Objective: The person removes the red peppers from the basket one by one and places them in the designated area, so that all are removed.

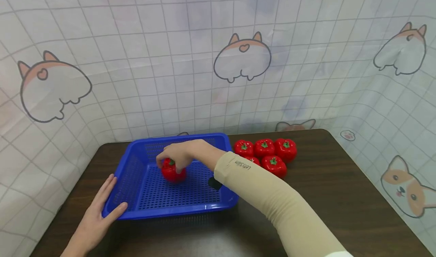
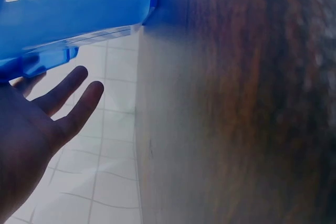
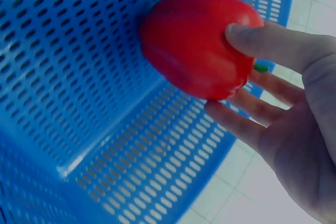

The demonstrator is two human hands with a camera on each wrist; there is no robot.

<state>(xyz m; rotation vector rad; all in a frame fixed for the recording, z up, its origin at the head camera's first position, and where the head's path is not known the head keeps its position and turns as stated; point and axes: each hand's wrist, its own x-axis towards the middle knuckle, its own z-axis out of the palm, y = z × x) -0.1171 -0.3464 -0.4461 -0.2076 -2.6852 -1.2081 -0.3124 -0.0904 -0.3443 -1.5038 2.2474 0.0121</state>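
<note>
A red bell pepper [image 1: 173,172] with a green stem is inside the blue plastic basket [image 1: 163,213]. My right hand [image 1: 178,154] grips it from above, and in the right wrist view the thumb and fingers pinch the stem end of the pepper [image 3: 199,45]. Whether the pepper bears on the basket floor I cannot tell. At the basket's front left corner lies my left hand [image 1: 95,217], its fingers straight along the outer side and its thumb by the front rim. The left wrist view shows those fingers [image 2: 79,106] spread beside the basket wall [image 2: 79,19].
Several more red bell peppers [image 1: 274,166] stand grouped on the dark wooden table [image 1: 327,189], right of the basket; the right forearm partly covers one. A white gridded cloth [image 1: 170,79] with cartoon dogs hangs behind and at both sides.
</note>
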